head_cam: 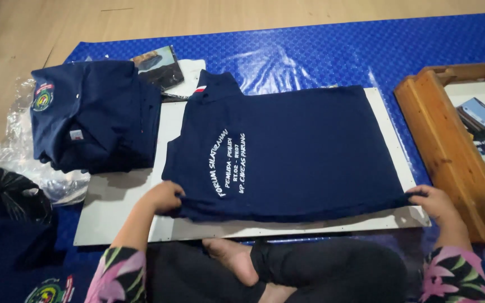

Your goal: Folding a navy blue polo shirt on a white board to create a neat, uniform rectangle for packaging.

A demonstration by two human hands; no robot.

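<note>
Blue mat point(321, 50) on wooden floor point(23, 28), fingers of left hand point(164, 197) and right hand point(436, 202) each gripping navy shirt point(287, 151).

shirt point(293, 151) on board point(119, 213), folded stack point(91, 112) to its left

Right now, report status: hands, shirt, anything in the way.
Left hand and right hand both grip the navy shirt near edge. Shirt flat on white board. Folded shirts at left, clear.
</note>
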